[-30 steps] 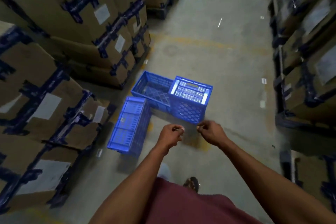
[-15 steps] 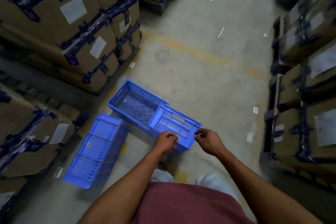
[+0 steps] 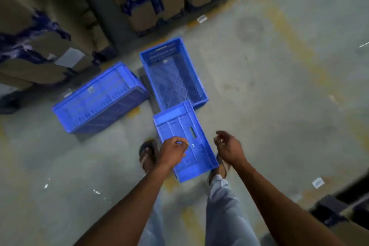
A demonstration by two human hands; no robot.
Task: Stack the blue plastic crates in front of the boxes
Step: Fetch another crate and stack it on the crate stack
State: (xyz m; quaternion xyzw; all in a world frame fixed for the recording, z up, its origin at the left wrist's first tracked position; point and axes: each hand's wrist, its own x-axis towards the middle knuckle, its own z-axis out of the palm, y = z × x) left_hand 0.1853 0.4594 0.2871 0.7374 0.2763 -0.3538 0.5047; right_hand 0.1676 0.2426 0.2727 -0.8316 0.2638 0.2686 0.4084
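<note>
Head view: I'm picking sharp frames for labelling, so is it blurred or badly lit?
Head view: dim overall; cardboard boxes smear with motion blur, left hand and right hand soft-edged; blue crates glow oversaturated; small glare specks on the concrete floor; wide-angle bending at the edges.

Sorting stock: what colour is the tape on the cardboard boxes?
Dark blue tape on brown cardboard boxes, head view.

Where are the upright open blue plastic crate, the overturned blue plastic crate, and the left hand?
Upright open blue plastic crate (image 3: 173, 78): head view, on its inner floor.
Overturned blue plastic crate (image 3: 99, 98): head view, on its slotted side wall.
Left hand (image 3: 173, 153): head view, on its back.
</note>
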